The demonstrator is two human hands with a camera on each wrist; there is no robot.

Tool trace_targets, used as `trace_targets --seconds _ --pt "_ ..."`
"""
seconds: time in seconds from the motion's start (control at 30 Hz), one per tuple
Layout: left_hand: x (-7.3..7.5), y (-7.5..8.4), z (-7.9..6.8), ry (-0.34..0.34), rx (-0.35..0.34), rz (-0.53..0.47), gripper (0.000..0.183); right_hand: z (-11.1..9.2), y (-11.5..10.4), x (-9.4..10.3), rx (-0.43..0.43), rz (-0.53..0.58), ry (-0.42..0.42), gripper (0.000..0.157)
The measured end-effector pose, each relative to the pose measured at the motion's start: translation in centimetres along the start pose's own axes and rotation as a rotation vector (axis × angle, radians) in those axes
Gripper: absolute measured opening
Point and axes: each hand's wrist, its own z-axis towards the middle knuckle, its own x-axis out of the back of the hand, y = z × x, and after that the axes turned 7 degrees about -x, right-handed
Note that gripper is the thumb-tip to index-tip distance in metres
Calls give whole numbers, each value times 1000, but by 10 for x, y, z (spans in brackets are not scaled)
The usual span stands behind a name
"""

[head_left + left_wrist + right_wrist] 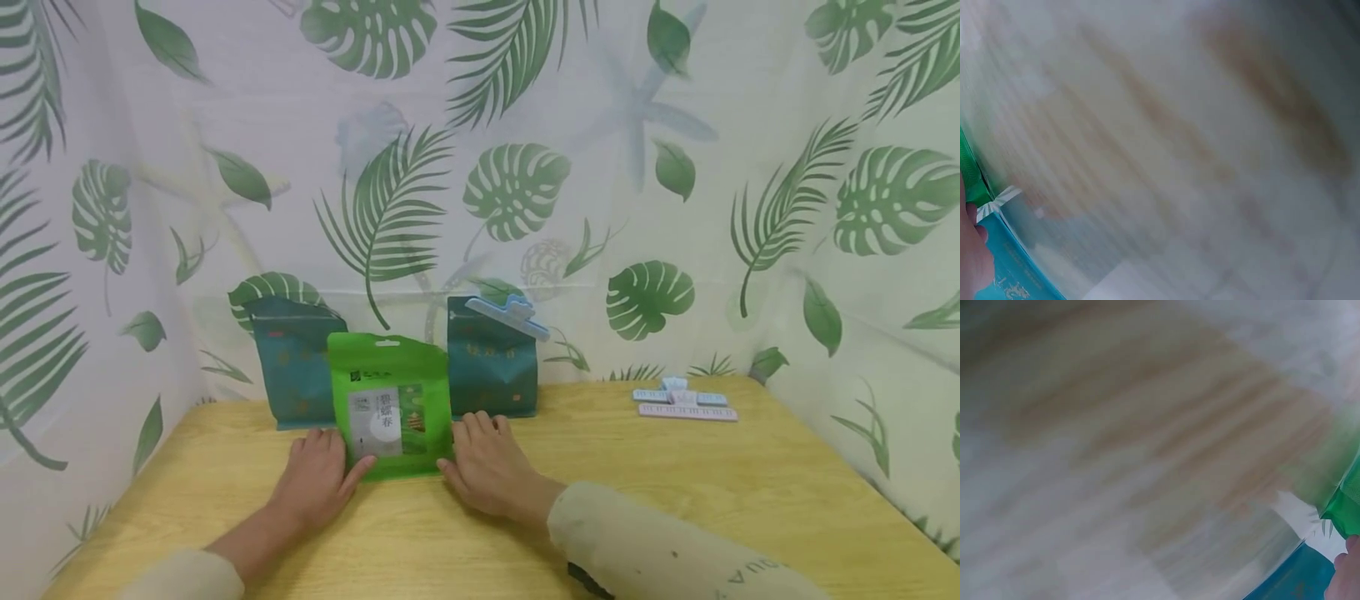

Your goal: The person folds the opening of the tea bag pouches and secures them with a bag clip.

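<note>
A bright green tea pouch (pixel 390 462) with a grey-white label stands upright at the middle of the table. My left hand (pixel 318 467) grips its lower left edge, thumb across the front. At the lower right edge, my right hand (pixel 487 462) holds it the same way. Behind it on the left stands a teal pouch (pixel 292 358), partly covered by the green one. A second teal pouch (pixel 491 379) is behind on the right, with a light blue clip (pixel 510 317) slanting across its top corner. Each wrist view catches only fingertips beside green and teal packaging.
Toward the right rear of the wooden table (pixel 637 500) lie a light blue clip (pixel 712 399) and a pinkish-purple clip (pixel 686 412) close together. A leaf-patterned cloth (pixel 570 100) hangs behind the table and along both sides.
</note>
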Motion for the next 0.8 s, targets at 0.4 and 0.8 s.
trace_targets --seconds 0.4,0.8 --pt "-5 7 4 -8 -14 -40 63 -8 11 -1 -10 18 4 41" --pt "-9 20 15 -39 -25 -41 59 -15 26 0 -23 15 10 39"
